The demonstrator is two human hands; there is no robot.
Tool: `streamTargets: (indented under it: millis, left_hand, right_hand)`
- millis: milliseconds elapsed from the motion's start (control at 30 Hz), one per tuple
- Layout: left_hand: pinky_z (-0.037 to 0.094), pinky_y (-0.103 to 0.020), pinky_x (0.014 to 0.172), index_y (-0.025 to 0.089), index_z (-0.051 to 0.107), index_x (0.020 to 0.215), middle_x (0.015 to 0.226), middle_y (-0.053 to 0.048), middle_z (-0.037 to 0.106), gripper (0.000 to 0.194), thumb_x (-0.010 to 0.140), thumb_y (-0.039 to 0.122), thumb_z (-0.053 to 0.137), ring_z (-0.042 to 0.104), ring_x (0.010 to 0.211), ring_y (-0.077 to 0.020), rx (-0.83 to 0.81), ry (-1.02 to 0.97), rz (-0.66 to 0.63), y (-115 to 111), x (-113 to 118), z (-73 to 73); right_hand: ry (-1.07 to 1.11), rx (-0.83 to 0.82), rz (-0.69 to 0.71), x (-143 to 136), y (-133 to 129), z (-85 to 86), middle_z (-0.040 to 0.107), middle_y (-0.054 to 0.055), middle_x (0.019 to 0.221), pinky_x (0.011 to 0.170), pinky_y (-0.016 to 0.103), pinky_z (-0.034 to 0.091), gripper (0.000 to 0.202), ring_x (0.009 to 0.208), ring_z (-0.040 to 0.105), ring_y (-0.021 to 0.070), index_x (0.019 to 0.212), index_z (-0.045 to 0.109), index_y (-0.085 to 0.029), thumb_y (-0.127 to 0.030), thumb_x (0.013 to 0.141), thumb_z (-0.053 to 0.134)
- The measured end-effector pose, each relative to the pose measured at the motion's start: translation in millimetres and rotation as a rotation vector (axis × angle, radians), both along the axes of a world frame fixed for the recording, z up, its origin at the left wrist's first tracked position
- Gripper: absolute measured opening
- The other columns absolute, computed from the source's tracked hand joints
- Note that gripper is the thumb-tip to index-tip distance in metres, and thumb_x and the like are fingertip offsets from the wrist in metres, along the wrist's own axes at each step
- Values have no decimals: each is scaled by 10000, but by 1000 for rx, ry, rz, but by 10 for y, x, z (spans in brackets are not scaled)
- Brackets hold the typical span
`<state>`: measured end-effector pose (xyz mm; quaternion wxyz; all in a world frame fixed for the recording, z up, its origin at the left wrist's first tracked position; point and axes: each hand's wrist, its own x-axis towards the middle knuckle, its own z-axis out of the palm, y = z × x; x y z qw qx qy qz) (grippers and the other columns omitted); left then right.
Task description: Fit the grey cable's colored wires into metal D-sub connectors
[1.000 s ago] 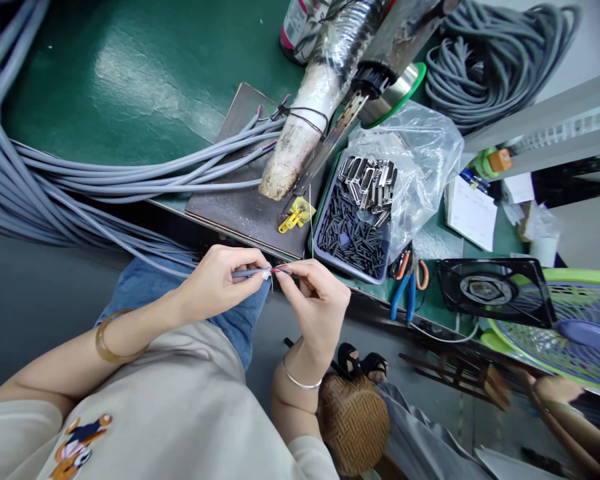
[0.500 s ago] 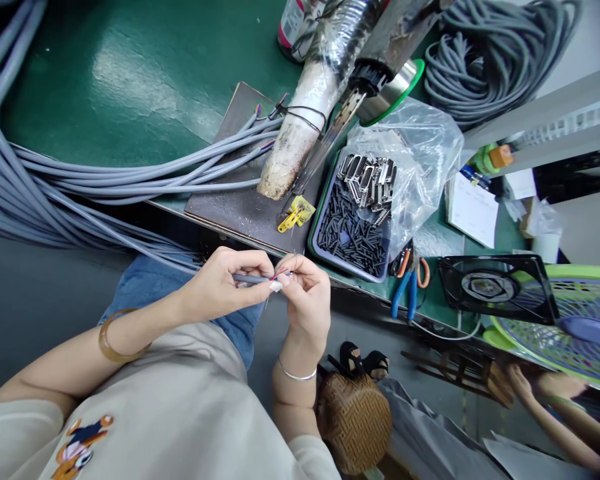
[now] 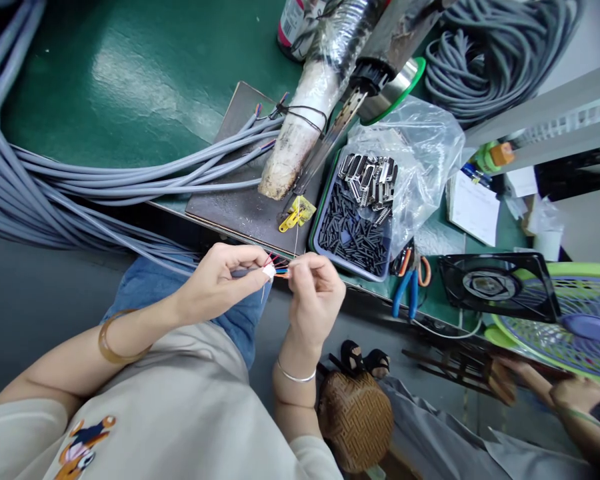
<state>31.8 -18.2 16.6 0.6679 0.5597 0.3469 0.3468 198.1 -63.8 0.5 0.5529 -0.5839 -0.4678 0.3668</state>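
Observation:
My left hand pinches the end of a grey cable just past the table edge. Thin coloured wires, red, blue and orange among them, fan out from that end. My right hand is closed, thumb against forefinger, on the tips of some of these wires; its fingertips cover the exact ones. A fine thread-like strand rises from there towards a yellow clip-like piece on the dark board. More grey cables lie across the board, coloured wires showing at their ends.
A soldering iron hangs over the board beside a wrapped tube. A bin holds connectors and black sleeves. Pliers, a fan and a green basket stand right. Another person's hands show at lower right.
My right hand has moved a little right, away from my left hand. More of the coloured wires now show spread between the two hands. The other person's hands have shifted.

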Motion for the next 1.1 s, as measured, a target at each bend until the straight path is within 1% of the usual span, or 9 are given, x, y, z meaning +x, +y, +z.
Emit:
streamTargets:
  millis: [67, 200, 300, 400, 600, 767, 900, 1000, 1100]
  left_hand:
    - [342, -195, 526, 136, 619, 720, 647, 19, 520, 193, 877, 247, 597, 420, 583, -81, -52, -4, 5, 6, -10, 7]
    - [304, -199, 508, 140, 592, 690, 598, 38, 458, 231, 884, 266, 592, 368, 553, -74, -31, 0, -68, 4, -23, 7]
    - [274, -200, 495, 149, 540, 667, 584, 50, 417, 233, 876, 245, 581, 338, 546, -69, 2, 33, -126, -7, -20, -9]
    - [293, -201, 503, 153, 555, 728, 584, 60, 422, 159, 871, 218, 583, 345, 549, -72, 34, 111, -79, -41, -2, -29]
    - [369, -196, 551, 139, 647, 825, 699, 8, 583, 170, 939, 220, 549, 469, 618, -84, 216, 81, -22, -94, 22, 19]
    - [288, -195, 452, 154, 593, 752, 610, 32, 505, 190, 873, 289, 647, 387, 510, -63, -146, -76, 11, -35, -56, -11]
    - [261, -186, 420, 156, 578, 761, 574, 38, 513, 263, 802, 360, 739, 365, 455, -47, -356, -200, -8, 1, -80, -89]
    - [270, -177, 420, 155, 560, 739, 580, 47, 513, 284, 778, 342, 770, 362, 446, -33, -361, -239, 11, 7, -66, -93]
    - [286, -177, 419, 159, 542, 717, 582, 53, 513, 300, 778, 335, 777, 372, 441, -28, -341, -229, 28, 3, -49, -62]
  right_hand:
    - [-12, 0, 6, 38, -3, 20, 629, -7, 667, 536, 245, 400, 294, 563, 529, 108, 877, 725, -222, -491, 947, 629]
    - [-163, -122, 262, 112, -3, 79, 544, -37, 582, 444, 240, 267, 368, 462, 374, 81, 851, 710, -196, -558, 901, 667]
    - [-288, -119, 348, 122, 12, 117, 453, -64, 546, 440, 239, 231, 352, 452, 308, 63, 713, 632, -195, -467, 934, 658]
    - [-412, -4, 359, 95, 20, 141, 512, -55, 598, 495, 234, 298, 308, 492, 370, 62, 706, 614, -199, -362, 967, 633]
    - [-400, 39, 154, 68, -4, 126, 502, -41, 600, 520, 257, 321, 370, 517, 405, 88, 678, 581, -209, -402, 994, 583]
    - [-209, 218, -306, 159, -15, 143, 429, -54, 560, 473, 257, 277, 419, 463, 351, 89, 657, 547, -225, -478, 990, 571]
    - [-283, 92, -84, 78, -59, 176, 611, -12, 662, 502, 269, 347, 191, 539, 511, 114, 886, 762, -246, -383, 962, 651]
    - [-265, 27, 97, -36, -57, 162, 703, 23, 815, 534, 280, 368, 105, 650, 579, 134, 967, 794, -265, -305, 927, 705]
    - [-268, 24, 129, -97, -31, 133, 726, 40, 874, 522, 280, 346, 96, 698, 593, 146, 969, 799, -267, -291, 909, 728]
